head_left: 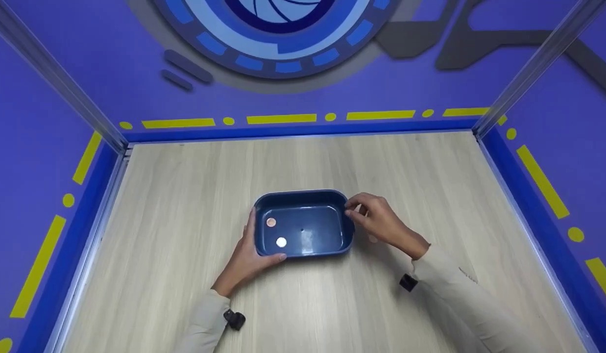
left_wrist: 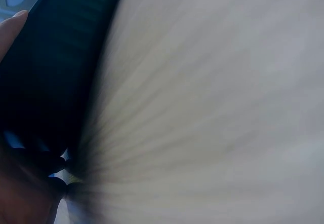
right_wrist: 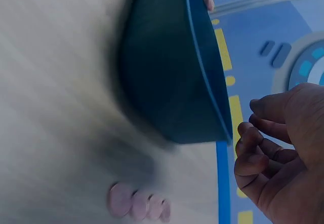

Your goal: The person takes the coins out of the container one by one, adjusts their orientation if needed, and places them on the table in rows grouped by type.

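A dark blue rectangular plastic bin (head_left: 303,249) lies in the middle of the wooden table in the head view. My left hand (head_left: 248,250) grips its left end, fingers along the outer wall and thumb on the near rim. Inside, toward the left, are two small round discs, a copper-coloured disc (head_left: 271,222) and a bright whitish disc (head_left: 281,242). At the bin's right rim is my right hand (head_left: 381,219), its fingers loosely bent. Nothing shows between its thumb and fingertips (right_wrist: 257,106) in the right wrist view. Below that hand, several pinkish coin-like discs (right_wrist: 140,205) lie in a row on the table.
The light wooden tabletop (head_left: 185,186) surrounds the bin. Purple-blue panels with yellow marks (head_left: 281,118) stand at the back and both sides, with metal posts (head_left: 533,63) at the corners. A black strap clip (head_left: 235,319) hangs at the left sleeve.
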The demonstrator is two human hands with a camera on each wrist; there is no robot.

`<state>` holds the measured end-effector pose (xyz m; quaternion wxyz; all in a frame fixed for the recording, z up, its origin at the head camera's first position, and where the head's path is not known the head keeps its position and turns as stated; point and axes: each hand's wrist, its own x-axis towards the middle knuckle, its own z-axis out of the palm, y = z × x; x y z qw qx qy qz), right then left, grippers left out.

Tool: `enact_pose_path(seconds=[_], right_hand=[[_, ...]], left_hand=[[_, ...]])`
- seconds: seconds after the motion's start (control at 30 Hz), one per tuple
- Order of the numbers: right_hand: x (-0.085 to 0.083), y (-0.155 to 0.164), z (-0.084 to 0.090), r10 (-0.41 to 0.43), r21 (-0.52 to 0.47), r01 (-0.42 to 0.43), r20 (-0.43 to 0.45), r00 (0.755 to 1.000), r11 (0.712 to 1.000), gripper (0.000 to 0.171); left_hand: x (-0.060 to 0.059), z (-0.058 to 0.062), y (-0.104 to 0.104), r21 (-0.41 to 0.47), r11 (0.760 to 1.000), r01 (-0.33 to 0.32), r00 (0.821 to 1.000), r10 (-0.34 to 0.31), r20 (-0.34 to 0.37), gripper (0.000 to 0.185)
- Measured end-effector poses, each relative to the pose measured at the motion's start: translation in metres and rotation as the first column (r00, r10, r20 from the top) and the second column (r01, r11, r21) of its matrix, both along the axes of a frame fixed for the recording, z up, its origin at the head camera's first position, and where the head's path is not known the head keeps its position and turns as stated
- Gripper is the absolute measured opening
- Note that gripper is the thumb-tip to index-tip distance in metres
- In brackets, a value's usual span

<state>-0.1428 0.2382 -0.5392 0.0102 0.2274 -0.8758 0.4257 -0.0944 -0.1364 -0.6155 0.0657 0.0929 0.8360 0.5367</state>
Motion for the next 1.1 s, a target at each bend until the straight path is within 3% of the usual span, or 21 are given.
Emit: enact_pose_path(seconds=[0.4, 0.67, 1.1], right_hand=[[-0.024, -0.038, 0.006, 0.125, 0.113, -0.121, -0.027, 0.992, 0.986, 0.012], [-0.035, -0.057, 0.005, 0.189, 0.125, -0.191, 0.026, 0.982, 0.974, 0.013], [-0.049, -0.088, -0.003, 0.286, 0.221, -0.294, 0.068, 0.956, 0.930, 0.024]], left_hand=[[0.001, 0.000, 0.001, -0.002, 1.000, -0.003, 1.000, 0.003, 0.005, 0.147], [0.000, 0.000, 0.000, 0.011, 1.000, -0.007, 1.000, 0.007, 0.015, 0.147], [0.001, -0.001, -0.001, -0.004, 1.000, -0.018, 0.999, 0.019, 0.027, 0.147]])
